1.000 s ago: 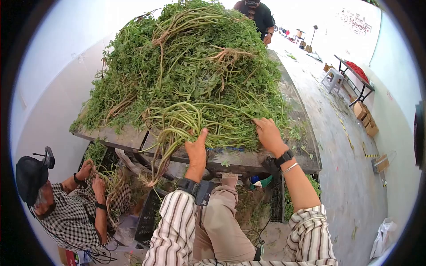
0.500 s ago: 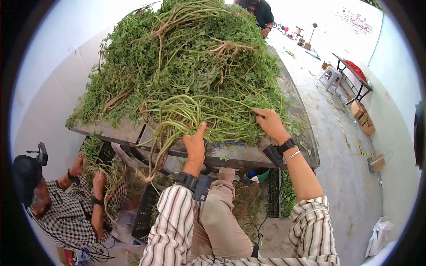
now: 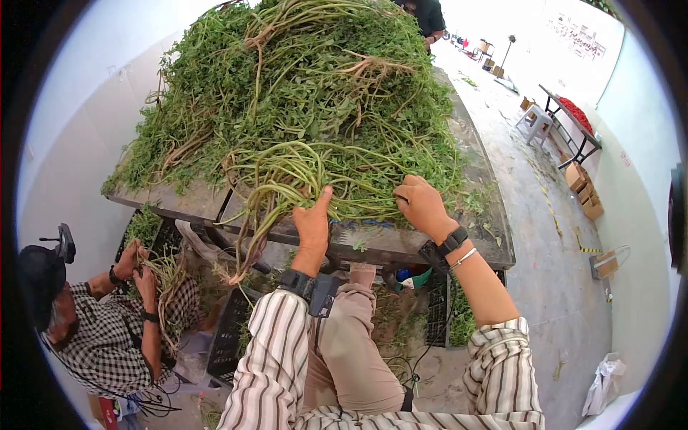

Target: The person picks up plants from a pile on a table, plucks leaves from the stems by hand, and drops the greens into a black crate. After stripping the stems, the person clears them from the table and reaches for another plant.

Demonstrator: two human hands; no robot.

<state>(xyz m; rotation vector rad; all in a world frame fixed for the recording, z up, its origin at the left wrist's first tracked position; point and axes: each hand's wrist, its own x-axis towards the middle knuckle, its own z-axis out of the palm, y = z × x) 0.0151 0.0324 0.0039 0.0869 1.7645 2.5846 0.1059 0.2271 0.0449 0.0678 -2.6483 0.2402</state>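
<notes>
My left hand (image 3: 311, 228) is closed around a bunch of long green plant stems (image 3: 281, 174) at the front edge of the table, thumb on top. The brownish root end (image 3: 239, 276) of this bunch hangs over the edge. To the right, my right hand (image 3: 424, 208) has its fingers curled together on leafy stems lying at the front of the heap; the fingertips are partly hidden. Behind both hands rises a large pile of leafy green plants (image 3: 301, 93), with pale roots (image 3: 373, 66) showing here and there. It covers most of the dark table (image 3: 480, 172).
A co-worker in a checked shirt (image 3: 115, 337) sits at the left, handling plants. Another person (image 3: 428, 18) stands behind the pile. Black crates (image 3: 228, 333) are below the table. Along the right wall are a stool (image 3: 536, 123), a side table (image 3: 573, 122) and cardboard boxes (image 3: 584, 190).
My right hand has moved slightly left, and its extended index finger has curled in onto the stems. My left hand keeps its grip. The co-worker at the left has brought both hands closer together.
</notes>
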